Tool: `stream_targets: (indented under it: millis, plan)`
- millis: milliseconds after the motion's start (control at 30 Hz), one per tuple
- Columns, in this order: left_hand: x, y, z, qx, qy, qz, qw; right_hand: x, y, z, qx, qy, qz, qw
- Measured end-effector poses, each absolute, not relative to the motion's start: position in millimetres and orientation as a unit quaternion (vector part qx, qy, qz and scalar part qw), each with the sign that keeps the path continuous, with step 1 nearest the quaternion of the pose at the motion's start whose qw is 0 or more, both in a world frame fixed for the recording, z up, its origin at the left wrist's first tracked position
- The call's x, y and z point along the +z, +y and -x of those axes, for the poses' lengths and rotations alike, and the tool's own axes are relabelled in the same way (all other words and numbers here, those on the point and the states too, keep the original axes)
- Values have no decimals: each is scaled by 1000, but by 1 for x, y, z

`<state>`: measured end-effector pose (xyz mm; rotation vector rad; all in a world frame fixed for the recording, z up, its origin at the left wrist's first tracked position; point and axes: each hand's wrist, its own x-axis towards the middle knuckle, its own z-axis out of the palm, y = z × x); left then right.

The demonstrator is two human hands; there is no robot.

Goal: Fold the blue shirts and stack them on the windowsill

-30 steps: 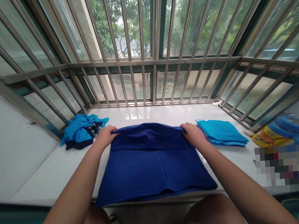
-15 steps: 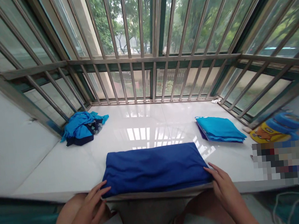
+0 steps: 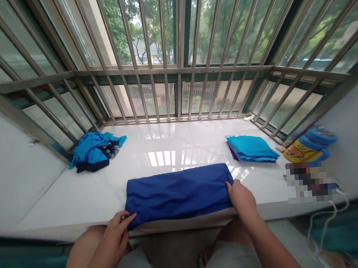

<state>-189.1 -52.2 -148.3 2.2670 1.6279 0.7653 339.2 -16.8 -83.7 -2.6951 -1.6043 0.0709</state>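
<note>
A dark blue folded cloth (image 3: 179, 194), perhaps a garment, lies in a long strip along the front edge of the white sill. My right hand (image 3: 241, 197) is closed on its right end, thumb on top and the other fingers curled around the edge. At the lower left corner, my left hand (image 3: 116, 227) pinches the cloth, its index finger resting on top. The cloth's right end sits slightly farther from me than its left. Some creases run across its middle.
A crumpled pile of bright blue and navy clothes (image 3: 95, 151) lies at the left. On the right are a folded turquoise stack (image 3: 252, 148), a yellow and blue bottle (image 3: 310, 145), a blurred-out item (image 3: 312, 179) and a white cable (image 3: 320, 213). Metal bars (image 3: 174, 70) line the window behind.
My right hand has gone from fingers laid at the cloth's right end to gripping it. That end has shifted up and inward. The view has turned slightly right.
</note>
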Motion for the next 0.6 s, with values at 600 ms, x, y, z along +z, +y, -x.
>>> stream_targets:
  millis: [600]
  plan:
    - [-107, -18, 89, 158, 522, -804, 235, -12, 6, -142, 77, -745, 643, 159]
